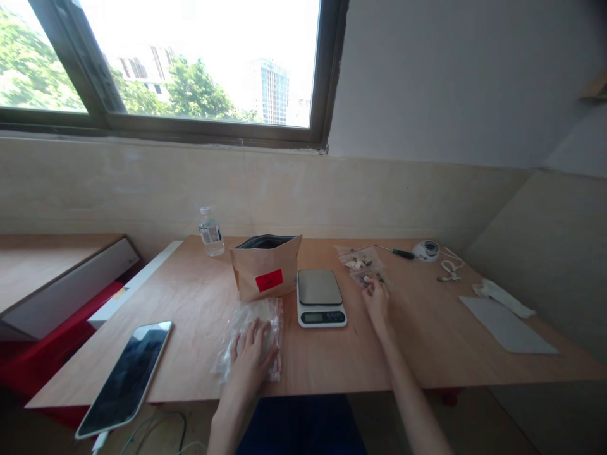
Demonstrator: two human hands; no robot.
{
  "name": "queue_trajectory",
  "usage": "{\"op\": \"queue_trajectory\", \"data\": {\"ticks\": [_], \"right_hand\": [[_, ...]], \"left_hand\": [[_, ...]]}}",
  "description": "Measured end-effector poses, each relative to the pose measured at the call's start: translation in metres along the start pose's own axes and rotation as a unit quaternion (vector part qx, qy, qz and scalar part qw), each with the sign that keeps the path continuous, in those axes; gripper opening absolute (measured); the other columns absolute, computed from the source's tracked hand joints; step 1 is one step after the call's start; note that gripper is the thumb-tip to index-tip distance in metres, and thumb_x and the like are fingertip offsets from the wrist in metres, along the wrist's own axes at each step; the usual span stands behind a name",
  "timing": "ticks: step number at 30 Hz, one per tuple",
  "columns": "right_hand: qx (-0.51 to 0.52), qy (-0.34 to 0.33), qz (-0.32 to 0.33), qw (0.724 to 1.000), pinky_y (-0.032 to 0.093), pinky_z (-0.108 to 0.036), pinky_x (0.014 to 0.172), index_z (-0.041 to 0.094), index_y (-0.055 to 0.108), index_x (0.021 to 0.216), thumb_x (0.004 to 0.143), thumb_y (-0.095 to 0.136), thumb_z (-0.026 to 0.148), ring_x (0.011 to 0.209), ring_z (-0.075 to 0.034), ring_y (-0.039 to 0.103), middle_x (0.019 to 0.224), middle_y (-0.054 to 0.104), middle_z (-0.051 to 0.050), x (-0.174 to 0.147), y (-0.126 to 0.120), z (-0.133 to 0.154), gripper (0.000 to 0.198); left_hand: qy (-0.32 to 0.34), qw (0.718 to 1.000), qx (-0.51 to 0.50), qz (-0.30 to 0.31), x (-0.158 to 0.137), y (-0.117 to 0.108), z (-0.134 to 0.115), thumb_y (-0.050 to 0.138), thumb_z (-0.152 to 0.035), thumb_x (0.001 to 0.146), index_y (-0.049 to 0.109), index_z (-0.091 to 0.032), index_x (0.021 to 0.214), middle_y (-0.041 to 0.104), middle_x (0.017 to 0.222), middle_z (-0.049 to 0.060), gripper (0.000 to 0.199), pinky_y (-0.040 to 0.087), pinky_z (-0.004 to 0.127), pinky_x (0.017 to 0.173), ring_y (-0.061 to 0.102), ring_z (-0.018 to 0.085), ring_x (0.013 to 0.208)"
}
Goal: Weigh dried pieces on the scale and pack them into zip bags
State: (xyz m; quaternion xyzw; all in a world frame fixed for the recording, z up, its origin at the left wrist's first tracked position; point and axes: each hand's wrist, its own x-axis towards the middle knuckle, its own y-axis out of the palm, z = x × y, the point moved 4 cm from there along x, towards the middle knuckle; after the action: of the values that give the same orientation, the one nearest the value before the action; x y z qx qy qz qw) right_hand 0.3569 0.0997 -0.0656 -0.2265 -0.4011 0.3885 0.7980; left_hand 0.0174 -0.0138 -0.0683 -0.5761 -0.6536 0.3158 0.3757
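Wooden table (327, 373) under a window (203, 57), pale wall behind. Your left hand (251, 347) lies on the clear plastic bags (260, 309) near the front edge, fingers spread. Your right hand (377, 298) is at the nearer small bag (366, 277), right of the scale (321, 297); thumb and fingers close in at its edge, can't tell if they're pinching it. Second small bag (358, 259), small parts inside, is just behind that one. Brown paper bag (265, 272) stands upright, mouth open, left of the scale. Bottle (211, 235) back left, phone (130, 376) front left. Green-handled screwdriver (403, 254) points at the white camera (427, 251) with its handle, back right; cable (449, 272) beside it.
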Motion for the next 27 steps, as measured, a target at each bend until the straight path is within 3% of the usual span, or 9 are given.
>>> {"op": "queue_trajectory", "data": {"ticks": [4,7,9,12,17,20,24,25,27], "right_hand": [[0.098,0.054,-0.026,0.993,0.047,-0.031,0.066,0.017,0.063,0.094,0.078,0.049,0.03,0.076,-0.022,0.064,0.086,0.068,-0.009,-0.028,-0.065,0.02,0.025],[0.203,0.104,-0.08,0.97,0.048,-0.029,0.067,0.017,0.065,0.091,0.077,0.056,0.041,0.075,-0.021,0.064,0.087,0.069,-0.01,-0.065,-0.116,0.052,0.03],[0.29,0.125,-0.078,0.946,0.049,-0.028,0.067,0.016,0.064,0.092,0.075,0.06,0.044,0.078,-0.02,0.064,0.091,0.069,-0.01,-0.087,-0.131,0.076,0.032],[0.4,0.151,0.011,0.904,0.051,-0.028,0.064,0.016,0.062,0.09,0.072,0.064,0.046,0.074,-0.02,0.066,0.085,0.071,-0.008,-0.107,-0.124,0.108,0.034],[0.473,0.18,0.104,0.856,0.053,-0.029,0.064,0.016,0.056,0.102,0.07,0.066,0.048,0.07,-0.02,0.067,0.078,0.07,-0.006,-0.119,-0.092,0.129,0.046],[0.45,0.167,0.085,0.873,0.052,-0.033,0.071,0.018,0.047,0.114,0.073,0.063,0.048,0.078,-0.021,0.066,0.085,0.068,-0.006,-0.122,-0.08,0.125,0.054],[0.297,0.131,-0.056,0.944,0.046,-0.044,0.085,0.017,0.051,0.109,0.063,0.07,0.047,0.096,-0.027,0.057,0.108,0.059,-0.014,-0.128,-0.075,0.123,0.058],[0.278,0.119,-0.052,0.952,0.046,-0.044,0.084,0.016,0.054,0.103,0.064,0.069,0.047,0.094,-0.027,0.057,0.105,0.06,-0.014,-0.131,-0.072,0.128,0.052],[0.307,0.094,0.035,0.946,0.05,-0.04,0.077,0.017,0.058,0.093,0.073,0.062,0.046,0.083,-0.023,0.06,0.091,0.062,-0.01,-0.135,-0.066,0.142,0.036]], "left_hand": [[-0.003,0.999,-0.044,-0.014,0.004,0.004,0.005,0.045,-0.031,0.085,0.058,-0.023,0.115,0.055,0.13,0.01,0.034,0.021,0.052,0.106,0.045,0.027,0.125],[0.012,0.987,-0.154,-0.054,0.004,-0.019,-0.016,0.042,-0.036,0.088,0.061,-0.024,0.111,0.063,0.119,0.009,0.033,0.027,0.052,0.103,0.053,0.027,0.115],[0.052,0.966,-0.247,-0.05,0.0,-0.035,-0.04,0.042,-0.039,0.088,0.06,-0.023,0.113,0.062,0.12,0.008,0.035,0.034,0.043,0.1,0.053,0.025,0.114],[0.08,0.93,-0.356,0.047,-0.012,-0.045,-0.072,0.045,-0.038,0.088,0.056,-0.025,0.119,0.059,0.121,0.006,0.035,0.043,0.033,0.09,0.057,0.02,0.103],[0.076,0.898,-0.394,0.181,-0.027,-0.039,-0.086,0.054,-0.043,0.083,0.059,-0.017,0.081,0.056,0.074,0.0,0.026,0.043,0.021,0.06,0.052,0.013,0.069],[0.03,0.881,-0.425,0.206,-0.029,-0.033,-0.078,0.053,-0.048,0.081,0.051,-0.019,0.084,0.045,0.064,-0.005,0.03,0.035,0.018,0.044,0.042,0.009,0.053],[0.012,0.882,-0.449,0.146,-0.028,-0.026,-0.074,0.051,-0.046,0.084,0.045,-0.021,0.085,0.043,0.066,-0.006,0.026,0.035,0.017,0.046,0.042,0.008,0.052],[0.018,0.885,-0.448,0.123,-0.027,-0.025,-0.075,0.05,-0.044,0.085,0.045,-0.021,0.084,0.044,0.068,-0.005,0.024,0.037,0.018,0.049,0.044,0.008,0.055],[0.034,0.892,-0.444,0.083,-0.025,-0.025,-0.079,0.049,-0.041,0.086,0.046,-0.021,0.084,0.047,0.072,-0.004,0.021,0.04,0.02,0.056,0.047,0.01,0.061]]}}
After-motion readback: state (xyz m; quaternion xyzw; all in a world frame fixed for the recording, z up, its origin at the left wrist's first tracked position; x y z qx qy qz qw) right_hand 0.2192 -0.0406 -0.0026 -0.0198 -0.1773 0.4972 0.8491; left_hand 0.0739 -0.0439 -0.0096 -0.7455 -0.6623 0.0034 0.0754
